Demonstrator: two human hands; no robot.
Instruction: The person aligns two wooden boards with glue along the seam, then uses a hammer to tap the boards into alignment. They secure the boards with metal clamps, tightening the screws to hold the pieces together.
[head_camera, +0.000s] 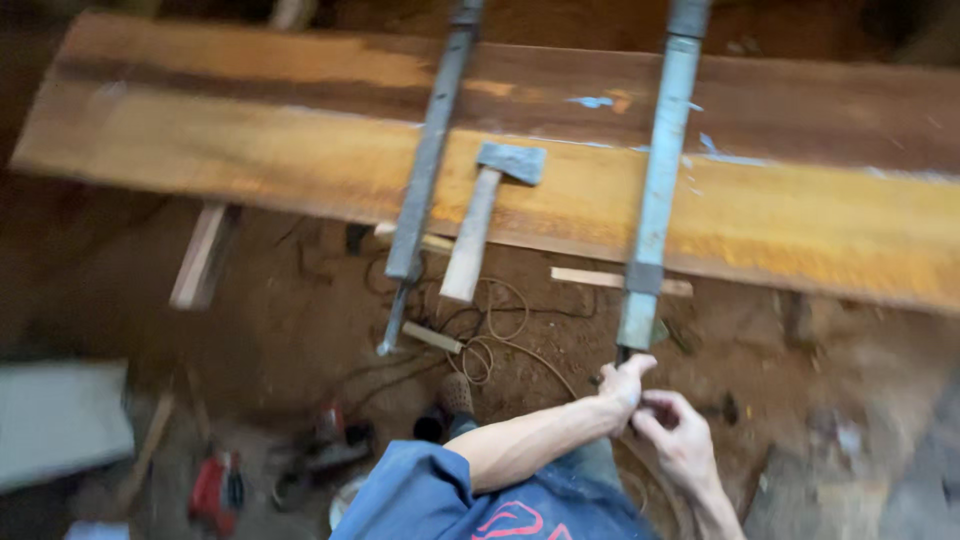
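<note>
Both hands, left hand and right hand, pinch the clamp handle.

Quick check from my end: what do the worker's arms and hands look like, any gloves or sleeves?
No gloves: both the left hand and right hand are bare. The left forearm is bare up to a short blue sleeve. The blue shirt carries a pink line marking. No watch or rings are visible.
</note>
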